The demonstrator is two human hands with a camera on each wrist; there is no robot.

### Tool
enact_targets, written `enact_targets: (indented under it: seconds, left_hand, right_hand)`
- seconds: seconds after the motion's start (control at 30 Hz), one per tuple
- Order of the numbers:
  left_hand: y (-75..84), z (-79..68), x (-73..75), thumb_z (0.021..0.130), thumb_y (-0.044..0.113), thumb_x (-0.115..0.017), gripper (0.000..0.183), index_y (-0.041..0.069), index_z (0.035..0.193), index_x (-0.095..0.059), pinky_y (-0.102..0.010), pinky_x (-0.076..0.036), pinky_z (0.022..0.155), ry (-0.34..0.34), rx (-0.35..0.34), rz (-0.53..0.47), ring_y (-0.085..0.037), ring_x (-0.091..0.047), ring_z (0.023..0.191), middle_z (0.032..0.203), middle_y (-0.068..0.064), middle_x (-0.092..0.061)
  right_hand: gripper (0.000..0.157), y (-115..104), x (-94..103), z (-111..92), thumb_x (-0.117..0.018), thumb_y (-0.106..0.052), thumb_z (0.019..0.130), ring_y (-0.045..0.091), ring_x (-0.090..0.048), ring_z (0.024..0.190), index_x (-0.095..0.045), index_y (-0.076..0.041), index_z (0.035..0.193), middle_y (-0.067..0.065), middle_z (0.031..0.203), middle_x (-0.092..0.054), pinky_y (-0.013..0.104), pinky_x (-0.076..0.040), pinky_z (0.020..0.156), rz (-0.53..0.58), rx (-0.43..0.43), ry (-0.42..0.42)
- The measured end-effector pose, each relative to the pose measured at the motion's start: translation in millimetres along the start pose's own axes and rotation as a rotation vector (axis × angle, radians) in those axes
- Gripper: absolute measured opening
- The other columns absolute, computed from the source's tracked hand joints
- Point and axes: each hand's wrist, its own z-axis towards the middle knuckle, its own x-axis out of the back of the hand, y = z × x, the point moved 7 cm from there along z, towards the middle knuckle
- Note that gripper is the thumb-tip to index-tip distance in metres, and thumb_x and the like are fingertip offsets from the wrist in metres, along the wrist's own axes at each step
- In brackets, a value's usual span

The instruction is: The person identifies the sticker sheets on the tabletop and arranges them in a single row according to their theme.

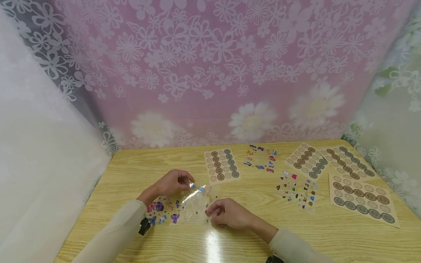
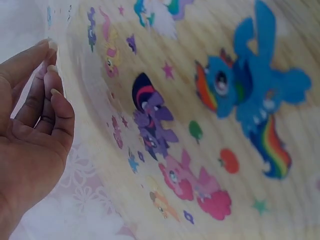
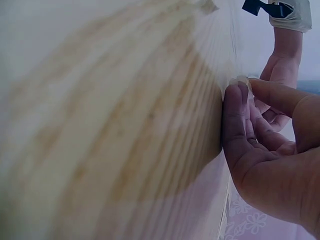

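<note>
Clear sticker sheet (image 1: 188, 211): on worktop (image 1: 131, 168), partly lifted and bowed, between both hands. Long axis roughly side to side. Left hand (image 1: 172, 181): at far edge, thumb and fingertips pinching sheet. Right hand (image 1: 230, 214): at right end, fingertips pinching sheet edge. Pony figures (image 1: 159, 206) grouped toward left end, nearer left hand. Beige disc sheet (image 1: 222, 166) just beyond, clear of both hands.

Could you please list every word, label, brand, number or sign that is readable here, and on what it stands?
No text can be read.
Round-sticker sheets: printed details too small to read.
Pony sticker sheet: pictures; no lettering seen.
Small-picture sticker sheet: too small to tell.
</note>
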Motion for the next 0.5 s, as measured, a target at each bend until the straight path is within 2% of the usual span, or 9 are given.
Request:
enact_targets:
  seconds: [0.1,0.2,0.5]
  left_hand:
    - [-11.6,1.9,-1.6,0.083,0.014,-0.063,0.019,0.012,0.101,-0.063,-0.028,-0.046,0.064,-0.008,0.018,0.060,-0.013,-0.055,0.072,0.081,0.001,-0.059]
    - [-16.4,1.8,-3.0,0.083,0.015,-0.063,0.017,0.013,0.100,-0.063,-0.028,-0.046,0.065,-0.022,0.022,0.082,-0.011,-0.055,0.072,0.081,0.004,-0.059]
    - [-20.8,0.2,-4.4,0.083,0.015,-0.063,0.014,0.014,0.097,-0.065,-0.028,-0.046,0.063,-0.013,0.037,0.131,-0.009,-0.054,0.071,0.079,0.005,-0.059]
  right_hand:
    - [0.018,2,1.5,1,-0.060,-0.003,0.082,0.025,-0.059,0.071,-0.061,-0.001,0.100,0.012,0.088,-0.059,0.036,-0.050,0.061,-0.015,-0.005,0.011]
    - [0.018,3,3.1,2,-0.060,-0.003,0.083,0.024,-0.059,0.069,-0.061,-0.002,0.101,0.011,0.090,-0.060,0.036,-0.050,0.059,-0.036,-0.010,0.024]
    - [0.018,3,2.0,3,-0.060,-0.003,0.081,0.022,-0.058,0.067,-0.061,-0.002,0.099,0.010,0.084,-0.060,0.034,-0.050,0.057,-0.064,-0.017,0.033]
